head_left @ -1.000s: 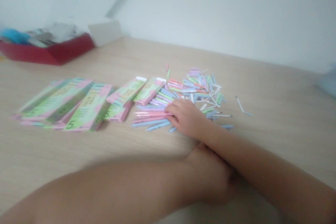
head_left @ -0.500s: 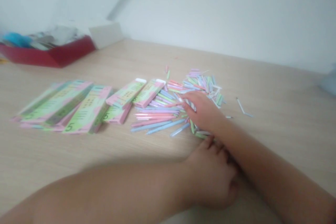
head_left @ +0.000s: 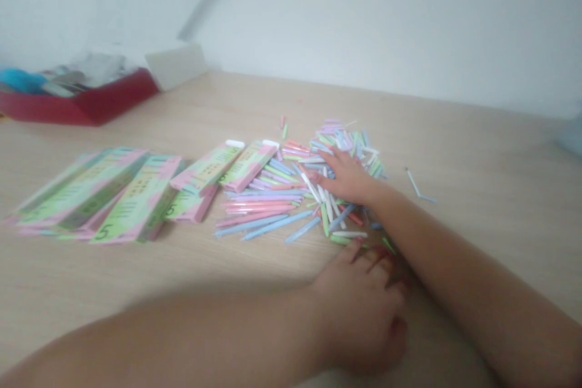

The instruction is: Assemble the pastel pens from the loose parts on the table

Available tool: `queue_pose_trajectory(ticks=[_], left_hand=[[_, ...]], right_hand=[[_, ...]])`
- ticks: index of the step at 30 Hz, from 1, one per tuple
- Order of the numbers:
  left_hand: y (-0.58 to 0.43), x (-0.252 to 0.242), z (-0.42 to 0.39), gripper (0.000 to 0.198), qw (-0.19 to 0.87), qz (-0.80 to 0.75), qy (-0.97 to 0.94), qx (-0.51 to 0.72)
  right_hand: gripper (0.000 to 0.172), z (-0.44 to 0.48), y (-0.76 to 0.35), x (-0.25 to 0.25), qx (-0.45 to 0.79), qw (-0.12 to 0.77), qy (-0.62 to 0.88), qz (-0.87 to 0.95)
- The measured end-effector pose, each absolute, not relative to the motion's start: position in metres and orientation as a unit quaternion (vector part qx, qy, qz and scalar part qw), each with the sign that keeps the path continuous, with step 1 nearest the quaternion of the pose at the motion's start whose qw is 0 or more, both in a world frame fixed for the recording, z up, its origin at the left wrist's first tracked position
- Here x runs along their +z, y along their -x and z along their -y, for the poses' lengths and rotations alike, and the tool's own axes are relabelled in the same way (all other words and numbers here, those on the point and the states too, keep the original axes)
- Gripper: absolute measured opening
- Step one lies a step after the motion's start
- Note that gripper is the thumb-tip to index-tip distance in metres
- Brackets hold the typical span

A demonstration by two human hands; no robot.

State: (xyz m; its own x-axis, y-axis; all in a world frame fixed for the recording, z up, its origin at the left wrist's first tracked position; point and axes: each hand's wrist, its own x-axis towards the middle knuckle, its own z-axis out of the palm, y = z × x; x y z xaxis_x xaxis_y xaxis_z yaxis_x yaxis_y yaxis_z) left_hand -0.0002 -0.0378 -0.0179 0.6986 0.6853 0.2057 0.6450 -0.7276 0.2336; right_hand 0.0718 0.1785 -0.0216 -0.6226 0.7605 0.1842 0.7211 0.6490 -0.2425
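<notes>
My right hand (head_left: 348, 179) lies over a loose pile of slim pastel sticks (head_left: 331, 206), fingers apart, nothing clearly gripped. The sticks look like pen-shaped plastic tubes in white, green, blue, pink and purple; blur hides their exact kind. Just in front of the pile, my left hand (head_left: 364, 309) rests back up on the table under my right forearm. Its fingers are curled in, and anything inside them is hidden. Longer sticks (head_left: 261, 206) lie roughly side by side, left of my right hand.
Several flat pink-and-green boxes (head_left: 136, 194) marked 5 overlap on the left of the wooden table (head_left: 191, 303). A red tray (head_left: 95, 100) of mixed items stands at the back left beside a pale card (head_left: 177, 66). A thin bent stick (head_left: 413, 183) lies at the right.
My right hand has opened its fingers from a pinch and moved slightly over the pile, baring more white and green sticks. My left hand stays nearly still. The view has shifted a little.
</notes>
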Motion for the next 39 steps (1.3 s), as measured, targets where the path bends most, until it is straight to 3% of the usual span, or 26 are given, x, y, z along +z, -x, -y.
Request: queue_pose_trajectory(ticks=[4, 10, 17, 34, 39], left_hand=[[0.001, -0.015, 0.037, 0.054, 0.075, -0.362, -0.919, 0.135], [0.001, -0.013, 0.036, 0.053, 0.076, -0.365, -0.919, 0.127], [0.0, -0.014, 0.038, 0.052, 0.081, -0.37, -0.915, 0.139], [0.001, -0.01, 0.038, 0.052, 0.088, -0.371, -0.915, 0.131], [0.001, -0.01, 0.038, 0.051, 0.092, -0.375, -0.912, 0.136]], right_hand=[[0.083, -0.173, -0.059, -0.016, 0.082, 0.097, 0.327, 0.936], [0.061, -0.171, -0.066, -0.007, 0.099, 0.078, 0.233, 0.964], [0.045, -0.177, -0.097, -0.003, 0.094, 0.095, 0.234, 0.963], [0.041, -0.195, -0.135, 0.006, 0.084, 0.049, 0.347, 0.933], [0.046, -0.192, -0.126, 0.0, 0.042, 0.137, 0.286, 0.948]])
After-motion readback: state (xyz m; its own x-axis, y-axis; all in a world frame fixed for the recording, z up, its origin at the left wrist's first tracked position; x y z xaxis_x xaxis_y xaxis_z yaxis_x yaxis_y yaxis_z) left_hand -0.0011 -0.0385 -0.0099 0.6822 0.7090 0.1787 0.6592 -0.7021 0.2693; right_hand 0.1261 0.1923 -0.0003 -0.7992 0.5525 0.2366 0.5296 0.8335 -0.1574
